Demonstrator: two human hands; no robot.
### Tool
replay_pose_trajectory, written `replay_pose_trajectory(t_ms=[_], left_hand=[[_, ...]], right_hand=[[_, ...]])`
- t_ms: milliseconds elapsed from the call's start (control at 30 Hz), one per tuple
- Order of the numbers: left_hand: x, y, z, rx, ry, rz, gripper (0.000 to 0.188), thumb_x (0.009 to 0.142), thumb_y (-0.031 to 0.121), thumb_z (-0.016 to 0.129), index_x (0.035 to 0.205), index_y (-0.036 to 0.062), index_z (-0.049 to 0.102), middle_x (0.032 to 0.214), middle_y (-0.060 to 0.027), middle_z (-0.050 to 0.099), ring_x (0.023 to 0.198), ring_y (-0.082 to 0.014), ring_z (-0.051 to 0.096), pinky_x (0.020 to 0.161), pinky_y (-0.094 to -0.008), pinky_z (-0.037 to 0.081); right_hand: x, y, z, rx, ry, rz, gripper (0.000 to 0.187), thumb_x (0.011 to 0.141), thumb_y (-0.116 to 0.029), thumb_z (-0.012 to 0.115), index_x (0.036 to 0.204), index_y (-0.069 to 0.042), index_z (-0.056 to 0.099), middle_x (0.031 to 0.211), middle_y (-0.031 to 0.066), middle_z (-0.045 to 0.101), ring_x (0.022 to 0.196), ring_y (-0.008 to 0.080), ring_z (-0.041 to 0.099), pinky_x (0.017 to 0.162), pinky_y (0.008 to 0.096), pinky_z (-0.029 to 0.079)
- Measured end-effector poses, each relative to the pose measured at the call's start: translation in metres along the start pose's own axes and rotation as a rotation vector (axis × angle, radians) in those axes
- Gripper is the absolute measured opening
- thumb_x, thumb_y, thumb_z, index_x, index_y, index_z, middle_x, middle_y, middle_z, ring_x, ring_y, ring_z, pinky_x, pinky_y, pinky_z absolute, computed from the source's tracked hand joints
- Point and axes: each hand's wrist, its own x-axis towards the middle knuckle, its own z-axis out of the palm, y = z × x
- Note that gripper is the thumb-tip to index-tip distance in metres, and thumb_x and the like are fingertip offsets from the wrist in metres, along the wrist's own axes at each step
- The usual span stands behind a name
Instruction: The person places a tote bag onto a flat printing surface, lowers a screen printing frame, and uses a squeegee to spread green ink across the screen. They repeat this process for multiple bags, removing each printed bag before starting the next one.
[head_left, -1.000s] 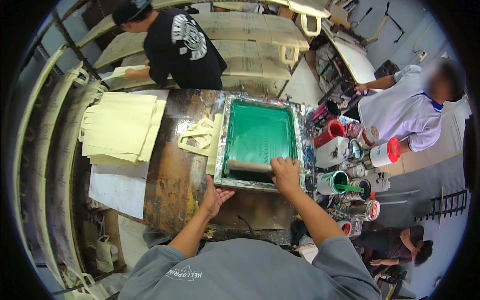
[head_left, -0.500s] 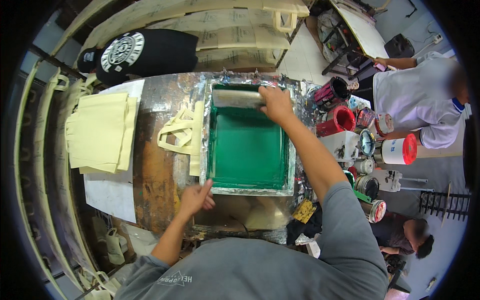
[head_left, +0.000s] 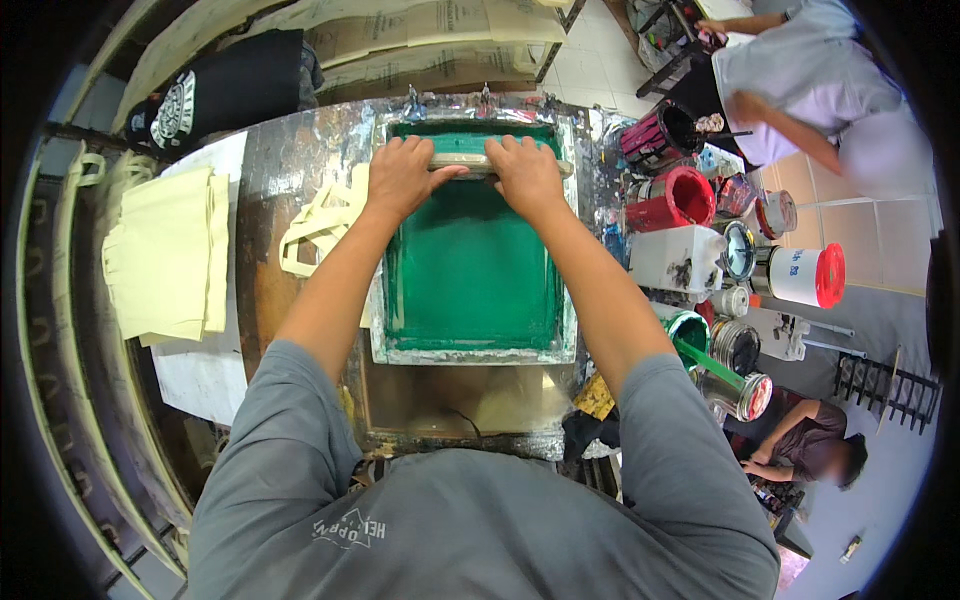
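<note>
At the far end of a screen-printing frame (head_left: 470,357), both my hands grip a squeegee (head_left: 462,160) that lies crosswise. My left hand (head_left: 402,178) is closed round its left part, thumb along the near side. Round its right part, the fingers of my right hand (head_left: 525,178) are wrapped. Green ink coats the mesh (head_left: 475,285), which shows between my forearms. A pale yellow tote bag (head_left: 318,228) lies partly under the frame's left side, its handles sticking out; the frame hides the rest.
A stack of pale yellow bags (head_left: 165,260) lies on a white sheet (head_left: 205,375) at left. On the right stand a red paint can (head_left: 672,200), a green ink pot (head_left: 688,325) and a white jug (head_left: 675,262). A yellow sponge (head_left: 595,398) lies nearer. Two people are beyond.
My left hand has risen from the frame's near left corner onto the squeegee. My right hand still holds it at the far end. The view has shifted, and the person at right has moved an arm.
</note>
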Motion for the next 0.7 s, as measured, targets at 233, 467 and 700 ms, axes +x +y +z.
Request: replay_pose_trajectory(t_ms=[233,467,700], left_hand=[[-0.071,0.027,-0.028,-0.061,-0.028,-0.026,0.061,0.082,0.070,0.074,0.078,0.0103,0.061,0.078,-0.0079,0.061,0.076,-0.0295,0.063,0.067,-0.0428,0.051],[-0.182,0.073,-0.072,-0.115,-0.032,-0.012,0.061,0.079,0.069,0.077,0.079,0.0100,0.061,0.081,-0.0089,0.060,0.075,-0.0295,0.061,0.064,-0.0429,0.049],[-0.183,0.082,-0.090,-0.378,-0.039,-0.085,0.068,0.085,0.060,0.079,0.118,0.0039,0.063,0.104,-0.0161,0.061,0.101,-0.0379,0.059,0.091,-0.0497,0.046]], right_hand=[[-0.070,-0.039,-0.010,0.040,-0.044,-0.008,0.052,0.078,-0.022,0.085,0.123,-0.016,0.060,0.111,0.0056,0.065,0.104,0.0281,0.065,0.082,0.0459,0.050],[-0.186,-0.101,-0.028,0.058,-0.065,-0.013,0.052,0.074,-0.019,0.086,0.119,-0.016,0.060,0.105,0.0059,0.063,0.100,0.0291,0.063,0.079,0.0463,0.047],[-0.188,-0.096,-0.040,0.046,-0.209,0.032,0.055,0.080,-0.030,0.086,0.126,-0.017,0.059,0.108,0.0078,0.065,0.103,0.0310,0.065,0.082,0.0471,0.049]])
